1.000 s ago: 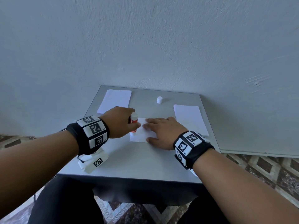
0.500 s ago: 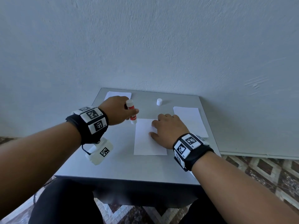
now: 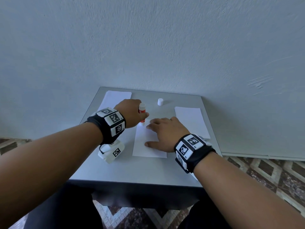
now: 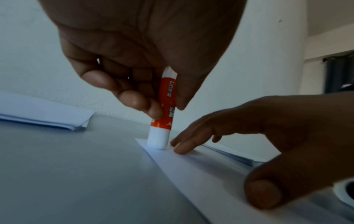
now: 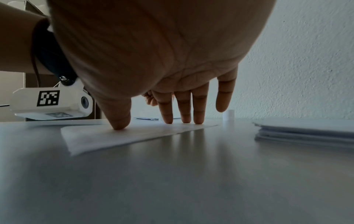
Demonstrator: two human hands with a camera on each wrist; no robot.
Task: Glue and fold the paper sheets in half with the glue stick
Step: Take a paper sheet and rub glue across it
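A single white paper sheet [image 3: 146,146] lies flat in the middle of the grey table [image 3: 132,169]. My left hand [image 3: 134,114] grips a red-and-white glue stick [image 3: 142,113] upright, thumb on one side and fingers on the other. In the left wrist view the glue stick [image 4: 164,109] stands with its white lower end on the sheet's [image 4: 191,169] far left corner. My right hand [image 3: 165,132] lies open on the sheet, thumb and fingertips [image 5: 118,121] pressing the paper [image 5: 134,137] down.
The glue stick's white cap [image 3: 160,101] stands at the back centre. One stack of paper [image 3: 115,97] lies at the back left, another stack [image 3: 189,121] at the right, close to my right hand. The table's back edge meets the wall.
My left hand lifted the glue stick off the sheet toward the back, then brought its end down on the sheet's far left corner. My right hand stays pressing on the sheet.
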